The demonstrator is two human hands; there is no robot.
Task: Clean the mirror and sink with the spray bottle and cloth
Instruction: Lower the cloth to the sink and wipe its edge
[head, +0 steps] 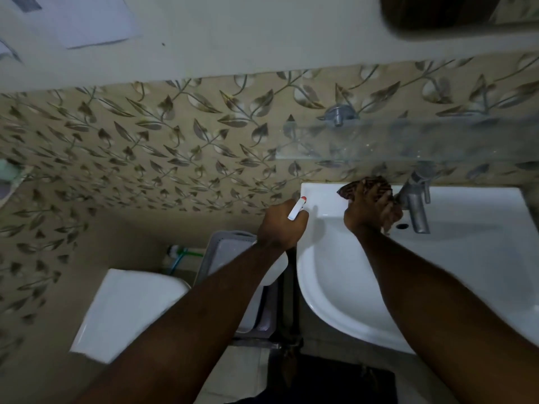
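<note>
The white sink [466, 258] fills the right half of the view, its metal tap [415, 205] on the back ledge. My right hand [370, 208] grips a brown patterned cloth [348, 189] and presses it on the ledge just left of the tap. My left hand [280, 225] holds a white spray bottle [296, 209] with a red nozzle tip at the sink's left edge; the bottle's body hangs below my wrist. A dark corner of the mirror [437, 13] shows at the top right.
A glass shelf [393, 141] on a metal bracket juts from the leaf-patterned tiled wall [145, 141] just above the tap. Left of the sink stand a grey bin [221, 252] and a white toilet cistern [131, 304]. Papers [78, 18] hang on the wall at top left.
</note>
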